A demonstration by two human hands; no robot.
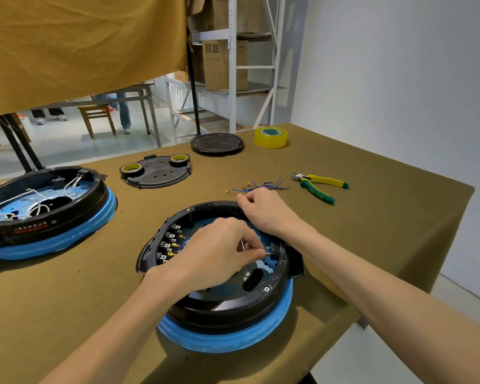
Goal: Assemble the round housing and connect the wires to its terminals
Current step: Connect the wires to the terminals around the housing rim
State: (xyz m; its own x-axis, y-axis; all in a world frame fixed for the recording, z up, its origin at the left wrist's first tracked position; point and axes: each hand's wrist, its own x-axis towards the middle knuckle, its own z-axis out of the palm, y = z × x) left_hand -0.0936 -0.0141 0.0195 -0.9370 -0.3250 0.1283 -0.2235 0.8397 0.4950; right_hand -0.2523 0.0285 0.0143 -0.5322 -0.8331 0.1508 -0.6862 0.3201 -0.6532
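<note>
The round housing (225, 309) sat on the counter (372, 217) directly beneath both hands. The left hand (216, 250) pinched a brass-tipped wire end (267, 254) against the terminal (275, 249) just right of its grip. The right hand (263, 209) curled over the far rim (contents hidden). Beyond it lay loose blue wires (261, 187), then pliers (319, 187).

I see bare cloth (372, 217) right of the housing (227, 306), open up to the pliers (320, 187). Behind its far rim the loose wires (261, 186) lie close. On the left a second housing (45, 212) stands well apart, with cloth between. Both hands fill the housing's middle.
</note>
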